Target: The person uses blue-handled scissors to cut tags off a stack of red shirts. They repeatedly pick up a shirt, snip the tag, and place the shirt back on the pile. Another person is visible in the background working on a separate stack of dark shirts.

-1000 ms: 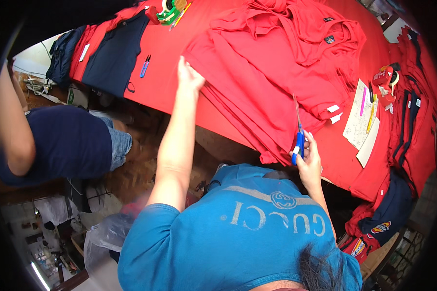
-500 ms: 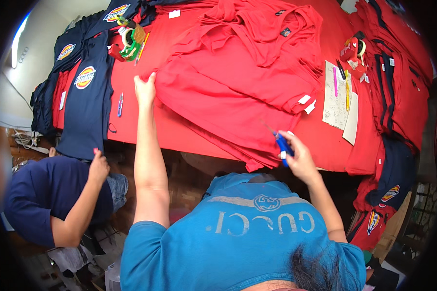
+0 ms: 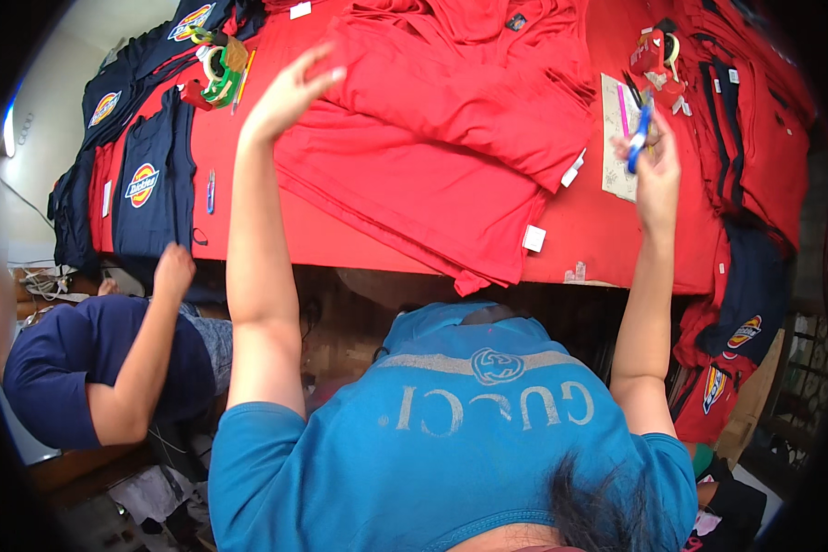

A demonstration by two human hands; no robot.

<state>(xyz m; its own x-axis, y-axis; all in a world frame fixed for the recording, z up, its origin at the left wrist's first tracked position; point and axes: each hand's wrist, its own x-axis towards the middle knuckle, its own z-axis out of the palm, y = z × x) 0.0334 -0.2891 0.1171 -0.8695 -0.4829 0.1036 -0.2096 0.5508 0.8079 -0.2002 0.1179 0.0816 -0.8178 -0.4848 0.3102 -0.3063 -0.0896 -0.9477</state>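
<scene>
My left hand [image 3: 290,99] is raised over the left part of the red garments, its fingers apart and nothing in them. Several red garments [image 3: 386,198] lie in a loose, overlapping pile on the red-covered table, with white tags [image 3: 534,239] at their right edges. In my right hand [image 3: 658,170] is a blue-handled pair of thread snips [image 3: 638,138], tips pointing away from me. That hand is above a paper sheet [image 3: 619,179] with handwriting, beside a pink pen [image 3: 624,106].
Green [image 3: 219,83] and red [image 3: 655,55] tape dispensers stand left and right. A box cutter [image 3: 211,191] lies near dark printed garments [image 3: 152,175]. Red garments [image 3: 764,138] are stacked at the right. A co-worker [image 3: 110,368] in navy sits at the left.
My left hand has let go of the red garment and lifted up and right. My right hand has moved away and right with the snips. The view has shifted slightly.
</scene>
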